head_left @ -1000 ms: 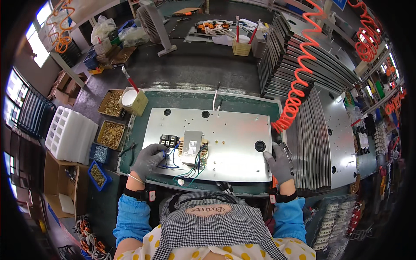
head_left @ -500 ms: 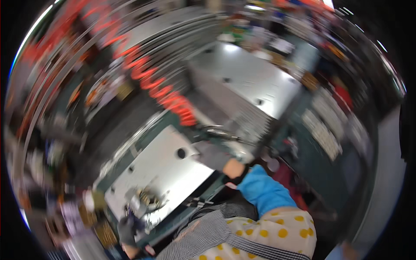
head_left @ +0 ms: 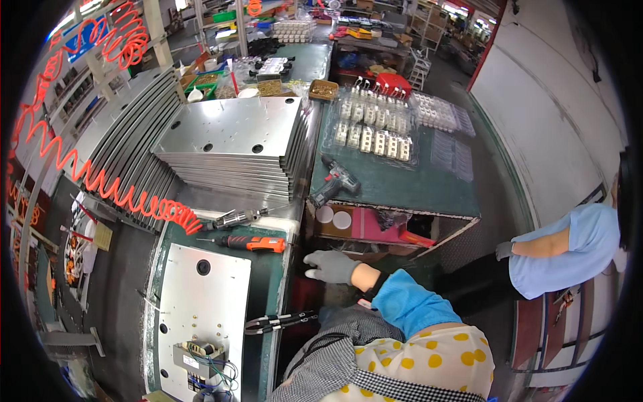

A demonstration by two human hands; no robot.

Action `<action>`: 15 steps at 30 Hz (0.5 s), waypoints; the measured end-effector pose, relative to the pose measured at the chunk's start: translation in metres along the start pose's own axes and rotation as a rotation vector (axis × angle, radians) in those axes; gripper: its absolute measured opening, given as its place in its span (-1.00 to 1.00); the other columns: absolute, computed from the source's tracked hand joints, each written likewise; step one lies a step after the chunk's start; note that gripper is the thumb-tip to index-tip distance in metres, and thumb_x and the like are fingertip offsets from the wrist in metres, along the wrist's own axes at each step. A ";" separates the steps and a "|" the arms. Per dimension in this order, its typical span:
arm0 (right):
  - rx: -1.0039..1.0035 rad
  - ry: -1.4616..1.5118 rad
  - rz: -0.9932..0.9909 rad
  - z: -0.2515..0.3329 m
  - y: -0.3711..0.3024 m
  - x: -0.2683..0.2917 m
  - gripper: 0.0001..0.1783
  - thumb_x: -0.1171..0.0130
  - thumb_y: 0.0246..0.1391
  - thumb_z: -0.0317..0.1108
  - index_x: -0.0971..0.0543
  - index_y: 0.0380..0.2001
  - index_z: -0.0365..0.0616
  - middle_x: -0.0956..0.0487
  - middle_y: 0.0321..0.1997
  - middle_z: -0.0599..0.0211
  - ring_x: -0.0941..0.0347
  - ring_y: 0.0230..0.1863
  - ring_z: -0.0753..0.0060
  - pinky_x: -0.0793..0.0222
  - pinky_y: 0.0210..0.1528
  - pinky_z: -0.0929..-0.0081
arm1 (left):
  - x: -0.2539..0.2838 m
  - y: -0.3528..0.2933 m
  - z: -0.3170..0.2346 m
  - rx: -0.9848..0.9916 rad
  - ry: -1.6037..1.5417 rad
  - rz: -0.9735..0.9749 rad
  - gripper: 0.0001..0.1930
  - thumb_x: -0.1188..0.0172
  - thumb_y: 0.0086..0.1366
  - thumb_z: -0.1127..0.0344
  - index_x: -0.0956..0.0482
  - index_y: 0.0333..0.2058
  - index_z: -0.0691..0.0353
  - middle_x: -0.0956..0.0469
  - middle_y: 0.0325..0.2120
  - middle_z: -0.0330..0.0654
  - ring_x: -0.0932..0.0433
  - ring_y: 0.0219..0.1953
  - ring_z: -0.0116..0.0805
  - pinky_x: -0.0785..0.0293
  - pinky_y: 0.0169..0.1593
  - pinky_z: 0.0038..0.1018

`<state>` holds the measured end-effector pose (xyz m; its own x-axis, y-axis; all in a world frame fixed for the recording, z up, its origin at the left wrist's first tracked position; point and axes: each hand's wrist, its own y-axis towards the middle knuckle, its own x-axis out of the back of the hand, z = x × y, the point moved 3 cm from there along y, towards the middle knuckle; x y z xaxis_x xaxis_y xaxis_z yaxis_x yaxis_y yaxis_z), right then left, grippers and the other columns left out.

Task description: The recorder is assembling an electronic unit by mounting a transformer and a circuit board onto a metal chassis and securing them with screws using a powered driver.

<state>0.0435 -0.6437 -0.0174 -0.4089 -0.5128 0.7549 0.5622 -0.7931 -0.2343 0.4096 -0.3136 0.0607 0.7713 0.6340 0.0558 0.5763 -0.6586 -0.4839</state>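
Note:
My right hand [head_left: 333, 266], in a grey glove, hovers just off the bench's right edge. Its fingers are stretched out and hold nothing. Closest to it lies an orange-and-black electric screwdriver [head_left: 258, 243], with a silver air screwdriver [head_left: 236, 218] behind it. Only a grey-gloved bit of my left hand [head_left: 218, 396] shows at the lower edge, beside the wires; its fingers are hidden. A transformer [head_left: 194, 360] with blue and green wires [head_left: 226, 376] sits on a white metal panel [head_left: 202, 291] in front of me. Black-handled pliers [head_left: 278, 321] rest at the bench edge.
Stacked metal panels [head_left: 231, 130] stand beyond the bench. A red coiled hose [head_left: 127, 194] crosses the left side. On the right-hand green table [head_left: 429, 194] are a cordless drill [head_left: 337, 179] and trays of white parts [head_left: 372, 127]. Another person [head_left: 562, 251] stands at the right.
The view has swung towards the right and become sharp. My right hand, earlier near the panel's far corner, is now past the bench edge. My left hand has mostly dropped out of view.

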 end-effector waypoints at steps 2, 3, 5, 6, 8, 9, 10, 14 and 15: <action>-0.003 -0.036 0.078 -0.017 -0.004 0.000 -0.45 -0.06 0.12 -0.02 -0.46 0.06 -0.19 -0.50 0.05 -0.01 -0.40 0.09 -0.05 -0.30 0.15 0.16 | 0.001 0.003 0.003 -0.013 0.060 -0.021 -0.81 -0.04 0.30 0.34 -0.44 -0.23 0.36 -0.33 -0.60 -0.28 -0.28 -0.56 -0.45 -0.28 -0.51 -0.50; -0.012 -0.072 0.145 -0.026 -0.002 -0.002 -0.44 -0.06 0.12 -0.01 -0.46 0.06 -0.20 -0.50 0.05 -0.02 -0.39 0.10 -0.06 -0.28 0.16 0.16 | -0.001 0.003 -0.003 0.017 0.028 0.033 -0.84 -0.04 0.32 0.36 -0.44 -0.22 0.33 -0.35 -0.58 -0.29 -0.29 -0.55 -0.48 -0.29 -0.51 -0.53; 0.082 -0.092 0.251 -0.037 0.014 -0.011 -0.42 -0.06 0.11 0.01 -0.47 0.05 -0.20 -0.49 0.08 -0.02 -0.39 0.10 -0.07 -0.28 0.16 0.14 | 0.018 0.031 0.026 -0.108 -0.015 -0.001 -0.81 -0.16 0.20 0.33 -0.53 -0.33 0.38 -0.59 -0.48 -0.13 -0.53 -0.56 -0.44 -0.42 -0.54 -0.54; 0.101 -0.100 0.295 -0.041 0.020 -0.013 -0.42 -0.06 0.10 0.02 -0.48 0.04 -0.21 -0.50 0.07 -0.03 -0.40 0.10 -0.08 -0.29 0.15 0.14 | 0.024 0.034 0.042 -0.069 0.052 -0.108 -0.79 -0.11 0.22 0.36 -0.52 -0.26 0.41 -0.58 -0.49 -0.09 -0.53 -0.57 -0.41 -0.46 -0.52 -0.51; 0.223 -0.160 0.399 -0.040 0.041 -0.025 -0.45 -0.05 0.09 0.04 -0.52 -0.07 -0.22 -0.54 -0.05 -0.07 -0.44 0.01 -0.13 -0.35 0.07 0.09 | 0.006 0.024 0.022 -0.057 0.120 -0.308 -0.73 -0.07 0.22 0.41 -0.52 -0.16 0.47 -0.57 -0.49 -0.08 -0.57 -0.52 -0.37 -0.49 -0.48 -0.49; 0.269 -0.182 0.462 -0.043 0.055 -0.042 -0.42 -0.08 0.06 0.05 -0.52 -0.05 -0.24 -0.54 -0.03 -0.09 -0.45 0.02 -0.11 -0.35 0.08 0.11 | 0.019 0.016 0.032 -0.053 0.286 -0.383 -0.71 -0.11 0.19 0.39 -0.54 -0.16 0.49 -0.58 -0.47 -0.13 -0.59 -0.47 -0.40 -0.47 -0.45 -0.51; 0.301 -0.211 0.487 -0.051 0.064 -0.048 -0.37 -0.10 0.03 0.05 -0.50 0.01 -0.26 -0.52 0.02 -0.11 -0.43 0.07 -0.10 -0.33 0.14 0.14 | -0.001 0.001 0.023 -0.142 0.217 -0.460 -0.66 -0.16 0.16 0.32 -0.56 -0.13 0.43 -0.61 -0.44 -0.08 -0.62 -0.39 -0.36 -0.49 -0.34 -0.49; 0.493 -0.250 0.613 -0.092 0.099 -0.085 -0.35 -0.14 0.00 0.06 -0.51 0.02 -0.23 -0.50 0.07 -0.07 -0.40 0.13 -0.09 -0.27 0.21 0.14 | -0.032 -0.041 0.043 -0.372 0.767 -0.963 -0.61 -0.20 0.10 0.22 -0.52 -0.10 0.26 -0.55 -0.23 0.06 -0.52 -0.16 0.06 -0.45 -0.05 -0.22; 0.529 -0.280 0.698 -0.112 0.116 -0.096 -0.41 -0.18 0.02 0.04 -0.51 0.03 -0.12 -0.54 0.04 0.00 -0.44 0.08 -0.04 -0.34 0.14 0.18 | -0.045 -0.056 0.053 -0.290 0.785 -1.024 -0.61 -0.19 0.09 0.24 -0.50 -0.09 0.24 -0.52 -0.19 0.06 -0.48 -0.11 0.08 -0.42 -0.03 -0.17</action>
<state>0.0672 -0.7231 -0.1860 0.2968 -0.6656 0.6848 0.9001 -0.0445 -0.4333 0.3280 -0.2839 0.0389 -0.1508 0.5563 0.8172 0.9491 -0.1498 0.2772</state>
